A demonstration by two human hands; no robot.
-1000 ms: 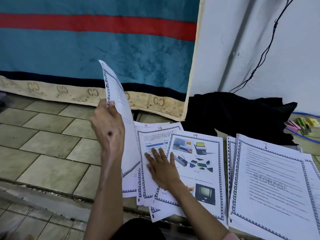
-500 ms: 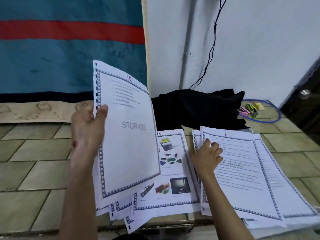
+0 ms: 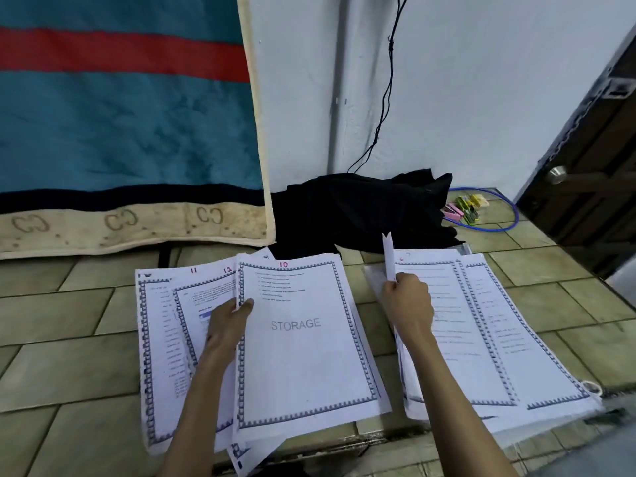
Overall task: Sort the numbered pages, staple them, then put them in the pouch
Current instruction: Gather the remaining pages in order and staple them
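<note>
Page 10 [image 3: 303, 342], a bordered sheet reading STORAGE, lies on top of the left pile, over pages 11 [image 3: 156, 339] and 12 [image 3: 203, 290]. My left hand [image 3: 227, 321] pinches page 10 by its left edge. On the right lies a second pile with a page numbered 6 or 7 [image 3: 481, 325] on top. My right hand [image 3: 407, 304] grips a sheet [image 3: 389, 256] lifted on edge from that pile's left side. The pink stapler [image 3: 452, 212] sits at the back right. I cannot pick out the pouch.
A black cloth bundle [image 3: 364, 208] lies behind the piles. A blue cable loop [image 3: 509, 218] and small green and yellow items [image 3: 469, 204] sit near the stapler. A blue-and-red blanket [image 3: 120, 115] hangs at left, a dark door [image 3: 592, 160] at right. The tiled ledge's front edge [image 3: 344, 442] is close.
My left hand has brought page 10 down from the air onto the left pile, covering page 14. My right hand moved to the right pile and lifted a sheet on edge.
</note>
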